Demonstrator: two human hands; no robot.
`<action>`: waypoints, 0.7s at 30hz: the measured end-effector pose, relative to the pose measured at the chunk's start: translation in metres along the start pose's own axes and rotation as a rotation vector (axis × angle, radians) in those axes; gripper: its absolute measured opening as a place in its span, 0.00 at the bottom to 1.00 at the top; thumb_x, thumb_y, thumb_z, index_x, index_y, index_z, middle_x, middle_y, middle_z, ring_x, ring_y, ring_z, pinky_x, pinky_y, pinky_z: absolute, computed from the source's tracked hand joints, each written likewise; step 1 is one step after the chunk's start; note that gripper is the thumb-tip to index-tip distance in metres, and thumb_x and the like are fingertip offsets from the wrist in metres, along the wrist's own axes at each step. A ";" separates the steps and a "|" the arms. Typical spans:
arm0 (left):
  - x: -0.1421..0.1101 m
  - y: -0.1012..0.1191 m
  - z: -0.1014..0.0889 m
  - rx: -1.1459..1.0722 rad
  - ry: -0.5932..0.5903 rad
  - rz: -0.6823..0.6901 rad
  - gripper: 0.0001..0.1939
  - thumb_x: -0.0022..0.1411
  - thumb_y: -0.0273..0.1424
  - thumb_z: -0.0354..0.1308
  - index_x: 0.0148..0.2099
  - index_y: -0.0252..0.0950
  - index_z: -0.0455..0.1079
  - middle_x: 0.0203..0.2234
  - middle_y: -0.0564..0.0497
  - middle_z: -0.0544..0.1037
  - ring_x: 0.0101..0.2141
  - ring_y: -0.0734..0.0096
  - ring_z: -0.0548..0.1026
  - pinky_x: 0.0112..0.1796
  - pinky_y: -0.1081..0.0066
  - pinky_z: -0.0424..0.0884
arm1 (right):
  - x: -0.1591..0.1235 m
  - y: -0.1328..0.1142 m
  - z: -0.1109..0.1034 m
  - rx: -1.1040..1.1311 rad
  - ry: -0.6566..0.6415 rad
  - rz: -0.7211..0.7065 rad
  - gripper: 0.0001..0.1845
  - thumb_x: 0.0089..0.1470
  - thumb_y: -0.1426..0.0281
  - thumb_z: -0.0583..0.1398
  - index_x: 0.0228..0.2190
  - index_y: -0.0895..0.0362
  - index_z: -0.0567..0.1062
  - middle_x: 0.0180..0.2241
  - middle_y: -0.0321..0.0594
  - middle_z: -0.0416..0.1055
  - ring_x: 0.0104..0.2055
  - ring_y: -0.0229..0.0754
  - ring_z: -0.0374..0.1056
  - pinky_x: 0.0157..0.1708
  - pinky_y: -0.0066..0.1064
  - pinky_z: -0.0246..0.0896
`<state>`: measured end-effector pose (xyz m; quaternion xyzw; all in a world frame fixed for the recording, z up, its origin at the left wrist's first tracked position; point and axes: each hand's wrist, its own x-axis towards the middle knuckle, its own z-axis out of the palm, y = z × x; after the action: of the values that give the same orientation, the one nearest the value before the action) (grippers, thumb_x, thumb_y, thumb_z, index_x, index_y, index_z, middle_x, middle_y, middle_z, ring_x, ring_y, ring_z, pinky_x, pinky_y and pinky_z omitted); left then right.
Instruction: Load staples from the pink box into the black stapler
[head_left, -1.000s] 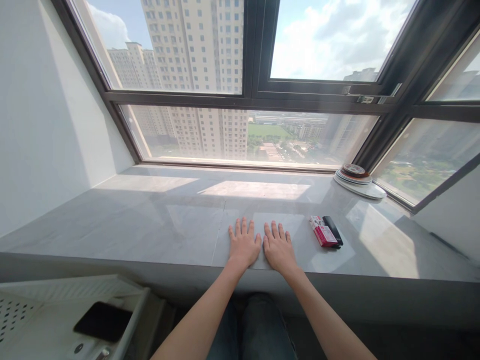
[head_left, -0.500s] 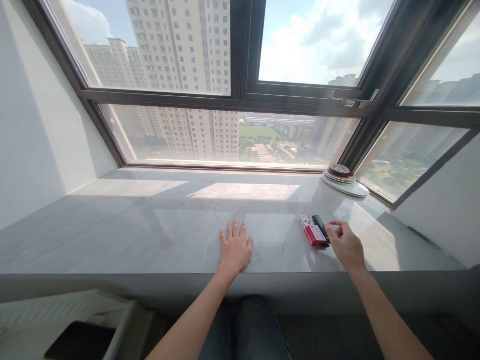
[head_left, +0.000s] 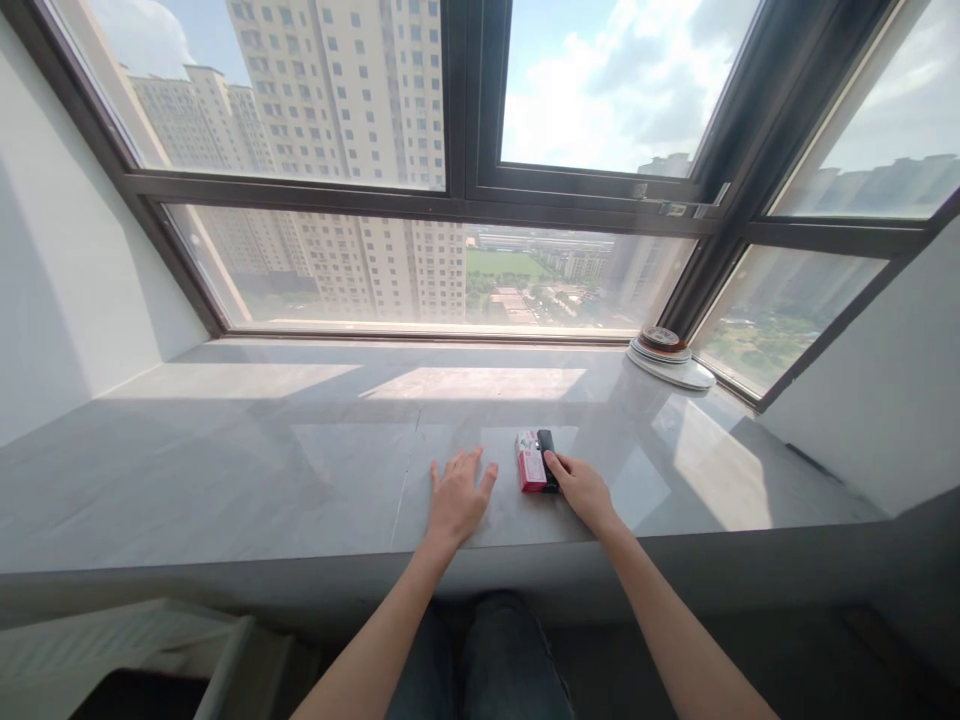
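My left hand (head_left: 459,500) rests on the grey marble-look windowsill (head_left: 247,470), with its fingers apart and nothing in it. To its right lies a small red and white box (head_left: 531,465), side by side with a black oblong object (head_left: 551,460) whose exact kind I cannot make out. My right hand (head_left: 583,488) grips the black object from the right, thumb on top; its other fingers are mostly hidden. The box is pressed against or very near the black object's left side.
A stack of round plate-like discs (head_left: 667,358) stands in the sill's far right corner, by the dark window frame (head_left: 694,250). White walls bound the sill left and right. Below its front edge, at lower left, is a pale slatted piece (head_left: 150,640) with a dark object (head_left: 142,695).
My right hand has closed on the black object. It and the box have slid left, nearer my left hand, and turned straighter. The left hand's fingers have bent a little. The view has shifted slightly.
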<state>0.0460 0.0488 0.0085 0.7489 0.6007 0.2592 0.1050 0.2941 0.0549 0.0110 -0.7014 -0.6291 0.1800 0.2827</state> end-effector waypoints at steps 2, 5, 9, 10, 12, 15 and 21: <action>-0.003 0.002 -0.004 -0.042 0.023 0.020 0.31 0.71 0.51 0.43 0.71 0.48 0.53 0.63 0.48 0.69 0.66 0.58 0.60 0.66 0.47 0.44 | -0.005 -0.032 0.027 -0.013 0.060 -0.019 0.34 0.64 0.42 0.45 0.44 0.47 0.82 0.32 0.40 0.78 0.35 0.46 0.73 0.31 0.30 0.54; -0.003 0.005 -0.005 -0.046 0.066 -0.001 0.37 0.66 0.49 0.54 0.72 0.45 0.51 0.64 0.45 0.68 0.64 0.56 0.63 0.66 0.50 0.44 | -0.008 -0.062 0.052 0.008 0.130 0.015 0.33 0.64 0.42 0.46 0.50 0.48 0.79 0.33 0.40 0.79 0.36 0.46 0.73 0.31 0.30 0.55; 0.000 0.006 -0.005 -0.025 0.145 -0.070 0.33 0.64 0.41 0.57 0.68 0.39 0.58 0.58 0.42 0.72 0.58 0.54 0.68 0.62 0.55 0.56 | -0.011 -0.057 0.051 0.082 0.186 0.022 0.36 0.63 0.41 0.47 0.53 0.53 0.77 0.27 0.39 0.76 0.33 0.46 0.73 0.31 0.31 0.56; 0.000 0.006 -0.006 -0.017 0.159 -0.079 0.29 0.65 0.41 0.56 0.65 0.39 0.63 0.55 0.42 0.74 0.56 0.54 0.69 0.59 0.57 0.60 | -0.013 -0.051 0.047 0.101 0.183 0.013 0.37 0.62 0.41 0.48 0.52 0.54 0.77 0.25 0.38 0.74 0.31 0.46 0.72 0.30 0.31 0.56; -0.001 0.003 -0.009 -0.005 0.178 -0.095 0.21 0.65 0.42 0.56 0.58 0.41 0.70 0.50 0.43 0.76 0.52 0.54 0.71 0.53 0.59 0.65 | -0.017 -0.039 0.038 0.139 0.176 -0.001 0.37 0.61 0.40 0.49 0.51 0.56 0.78 0.21 0.36 0.71 0.28 0.46 0.70 0.29 0.31 0.56; -0.003 -0.006 -0.014 -0.010 0.225 -0.125 0.18 0.66 0.43 0.55 0.54 0.42 0.73 0.46 0.45 0.75 0.49 0.56 0.72 0.49 0.62 0.67 | -0.024 -0.029 0.029 0.188 0.171 -0.014 0.37 0.60 0.40 0.50 0.48 0.57 0.79 0.19 0.34 0.68 0.26 0.44 0.69 0.27 0.30 0.55; 0.013 -0.040 -0.029 0.058 0.256 -0.201 0.19 0.65 0.44 0.57 0.53 0.41 0.74 0.46 0.45 0.75 0.49 0.55 0.72 0.47 0.63 0.67 | -0.029 -0.030 0.030 0.219 0.180 -0.016 0.36 0.60 0.40 0.51 0.46 0.56 0.80 0.20 0.35 0.69 0.25 0.43 0.68 0.27 0.30 0.56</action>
<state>-0.0006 0.0671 0.0178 0.6486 0.6884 0.3232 0.0315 0.2486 0.0332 0.0039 -0.6745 -0.5835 0.1814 0.4143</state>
